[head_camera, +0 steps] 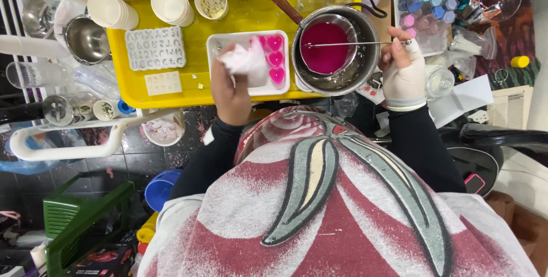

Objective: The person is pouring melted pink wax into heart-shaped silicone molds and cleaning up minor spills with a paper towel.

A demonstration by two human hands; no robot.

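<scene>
My left hand point(228, 85) grips a crumpled white tissue point(246, 60) pressed onto a white tray point(228, 41) that holds pink heart-shaped moulds point(275, 59). My right hand point(401, 65), in a white fingerless glove, holds a thin metal rod point(348, 43) lying across a small pot of magenta liquid point(324, 47). That pot sits inside a larger steel pan point(359, 68). Both stand on a yellow tray point(128, 83).
A white letter mould point(155, 48), paper cups point(171, 4) and small tubs of bits sit on the yellow tray. A steel bowl point(85, 38) is at left, a box of coloured discs point(425, 3) at right. A green crate point(80, 220) stands on the floor.
</scene>
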